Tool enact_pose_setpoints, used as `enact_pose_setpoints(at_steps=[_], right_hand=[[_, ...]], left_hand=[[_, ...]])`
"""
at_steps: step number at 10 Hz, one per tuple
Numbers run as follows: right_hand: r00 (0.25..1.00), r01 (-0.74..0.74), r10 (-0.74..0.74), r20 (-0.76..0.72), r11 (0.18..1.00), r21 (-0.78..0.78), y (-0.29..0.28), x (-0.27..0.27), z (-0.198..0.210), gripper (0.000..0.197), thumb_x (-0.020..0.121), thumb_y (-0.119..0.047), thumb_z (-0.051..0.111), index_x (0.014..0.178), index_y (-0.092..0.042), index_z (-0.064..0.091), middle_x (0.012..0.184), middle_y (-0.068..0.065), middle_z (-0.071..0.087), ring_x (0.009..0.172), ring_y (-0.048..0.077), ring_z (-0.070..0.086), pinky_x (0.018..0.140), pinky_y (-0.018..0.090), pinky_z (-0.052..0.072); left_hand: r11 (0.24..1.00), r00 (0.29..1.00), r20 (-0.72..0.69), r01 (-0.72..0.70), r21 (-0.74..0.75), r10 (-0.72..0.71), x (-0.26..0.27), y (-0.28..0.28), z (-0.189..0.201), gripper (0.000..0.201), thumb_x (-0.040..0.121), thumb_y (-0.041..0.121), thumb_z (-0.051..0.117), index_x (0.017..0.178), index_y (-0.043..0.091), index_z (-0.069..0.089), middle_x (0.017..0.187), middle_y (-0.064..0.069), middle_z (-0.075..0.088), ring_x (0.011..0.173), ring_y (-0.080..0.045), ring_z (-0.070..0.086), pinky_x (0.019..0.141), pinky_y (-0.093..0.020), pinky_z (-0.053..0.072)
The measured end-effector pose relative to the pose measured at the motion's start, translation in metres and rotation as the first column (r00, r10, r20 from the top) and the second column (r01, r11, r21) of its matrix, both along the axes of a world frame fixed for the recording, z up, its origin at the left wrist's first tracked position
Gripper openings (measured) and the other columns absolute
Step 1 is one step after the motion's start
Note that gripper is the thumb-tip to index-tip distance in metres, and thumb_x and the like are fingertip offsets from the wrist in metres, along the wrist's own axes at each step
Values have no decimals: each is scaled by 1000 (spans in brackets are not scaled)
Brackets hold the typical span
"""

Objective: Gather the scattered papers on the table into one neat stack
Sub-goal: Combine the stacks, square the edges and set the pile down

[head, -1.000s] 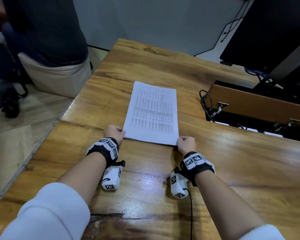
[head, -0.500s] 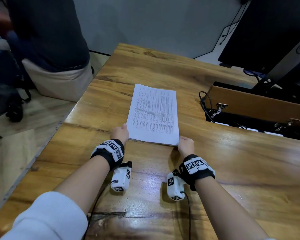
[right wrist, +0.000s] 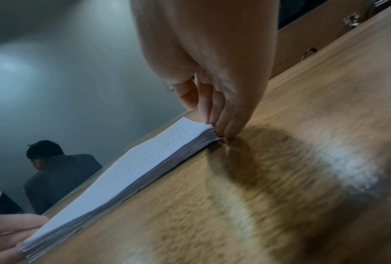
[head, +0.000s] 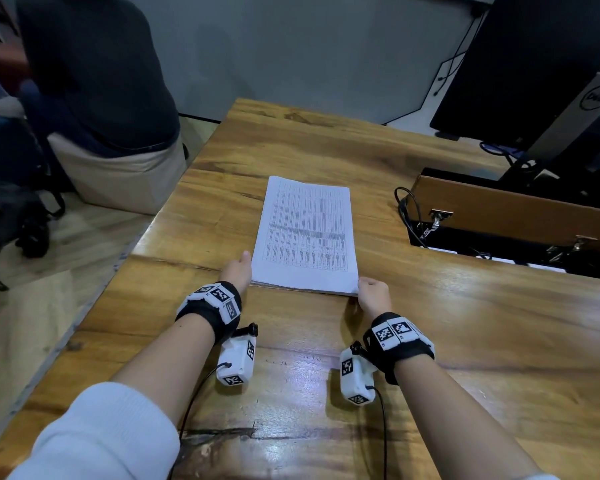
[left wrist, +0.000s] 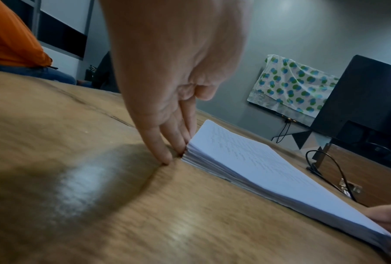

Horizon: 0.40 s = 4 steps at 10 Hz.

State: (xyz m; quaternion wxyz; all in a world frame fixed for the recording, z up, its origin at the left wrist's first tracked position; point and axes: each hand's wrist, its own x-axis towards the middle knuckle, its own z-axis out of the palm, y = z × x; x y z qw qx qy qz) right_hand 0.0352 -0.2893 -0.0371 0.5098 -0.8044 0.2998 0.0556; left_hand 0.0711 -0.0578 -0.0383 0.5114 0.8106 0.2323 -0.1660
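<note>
A thick stack of printed white papers [head: 305,233] lies squared in the middle of the wooden table [head: 482,341]. My left hand [head: 238,270] stands beside the stack's near-left corner. Its straight fingers [left wrist: 178,142] press against the stack's [left wrist: 257,160] left edge, tips on the table. My right hand [head: 373,294] is at the near-right corner. In the right wrist view its straight fingers [right wrist: 221,125] touch the corner of the stack [right wrist: 133,169], thumb held apart. Neither hand grips a sheet.
An open cable hatch with a raised wooden lid [head: 513,216] and black cables [head: 407,216] sits to the right of the stack. A dark monitor [head: 534,64] stands at the far right. A person [head: 94,81] sits off the table's left edge.
My left hand has uncurled and slid forward along the stack's left edge. The right hand has stayed at the near-right corner. The stack has not visibly moved.
</note>
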Motion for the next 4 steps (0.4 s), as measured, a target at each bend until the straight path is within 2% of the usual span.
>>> enact_pose_setpoints(at_steps=[1,2,3,4], right_hand=[[998,-52,53,-32,999,8,-2,-2,7,33,93,-6,36,73,-12,63,81,10,60,72,22,51,64,29,39],[995,-88,87,-49,996,-5,-4,-2,13,35,95,-6,37,116,13,57,110,23,63,100,33,58,82,35,45],[990,-125,122,-65,992,-35,-1,-6,27,36,94,-3,40,124,15,50,132,28,53,123,39,49,100,37,39],[989,-143,141,-46,989,-37,2,-3,35,41,93,-3,43,133,10,45,139,21,49,128,33,46,106,36,35]], left_hand=[[996,1000,-13,-23,-85,22,-3,1,3,62,98,42,21,124,-5,53,126,-22,58,116,-35,54,103,-44,42],[992,1000,-3,-15,-124,14,-2,1,4,55,99,40,23,113,-3,54,114,-21,57,108,-30,54,102,-42,40],[994,1000,-6,14,-105,-15,-7,2,9,48,100,35,26,113,-3,52,108,-19,50,98,-25,46,99,-40,40],[997,999,20,47,-58,-46,-5,3,16,38,99,26,33,95,-5,55,99,-22,53,93,-28,47,90,-38,43]])
